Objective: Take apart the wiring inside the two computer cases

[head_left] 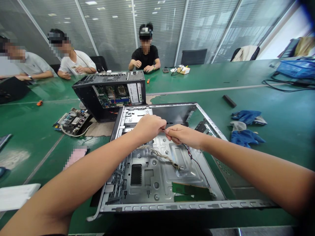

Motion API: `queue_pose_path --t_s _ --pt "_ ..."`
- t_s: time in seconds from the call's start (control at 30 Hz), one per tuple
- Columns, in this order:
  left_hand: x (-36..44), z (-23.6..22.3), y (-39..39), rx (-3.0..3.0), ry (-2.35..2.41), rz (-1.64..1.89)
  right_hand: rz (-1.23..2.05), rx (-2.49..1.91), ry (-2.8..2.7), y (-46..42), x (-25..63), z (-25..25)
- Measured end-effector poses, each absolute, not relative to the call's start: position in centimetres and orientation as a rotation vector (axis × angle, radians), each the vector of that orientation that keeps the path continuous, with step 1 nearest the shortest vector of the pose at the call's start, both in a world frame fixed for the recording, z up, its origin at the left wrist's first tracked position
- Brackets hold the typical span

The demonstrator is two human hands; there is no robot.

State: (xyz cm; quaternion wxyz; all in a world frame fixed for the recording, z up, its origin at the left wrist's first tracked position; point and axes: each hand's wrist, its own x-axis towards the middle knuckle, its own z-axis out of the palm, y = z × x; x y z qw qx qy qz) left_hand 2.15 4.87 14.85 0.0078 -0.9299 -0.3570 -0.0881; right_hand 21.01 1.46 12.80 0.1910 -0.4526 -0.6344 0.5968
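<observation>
An open metal computer case [159, 177] lies flat in front of me. Over its middle, my left hand [150, 127] is closed, fingertips pinched, almost touching those of my right hand [180, 133]. The right hand is pinched shut too, and a thin dark cable [197, 161] runs from beneath it to the near right corner. Only a small dark strand shows between the fingertips; the rest is covered by my fingers. Below the hands, a beige twisted cable bundle [164, 156] crosses the case floor. Green memory sticks [190, 189] lie inside near the front edge.
A second computer case [85, 100] stands upright behind, beside a loose circuit board [75, 120]. Blue gloves [246, 136] and a dark bar [229, 101] lie to the right. A pink-covered phone-like object [75, 157] is at left. Several people sit across the green table [197, 86].
</observation>
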Motion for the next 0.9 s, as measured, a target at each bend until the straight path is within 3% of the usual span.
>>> queue_pose_path --t_s 0.53,0.9 --pt "2.27 15.19 4.58 -2.933 -1.168 -0.076 0.754 -1.493 -2.470 1.41 20.42 13.34" --pt "2.13 15.13 4.67 -2.954 -1.165 -0.071 0.654 -1.553 -2.484 1.16 20.20 13.47"
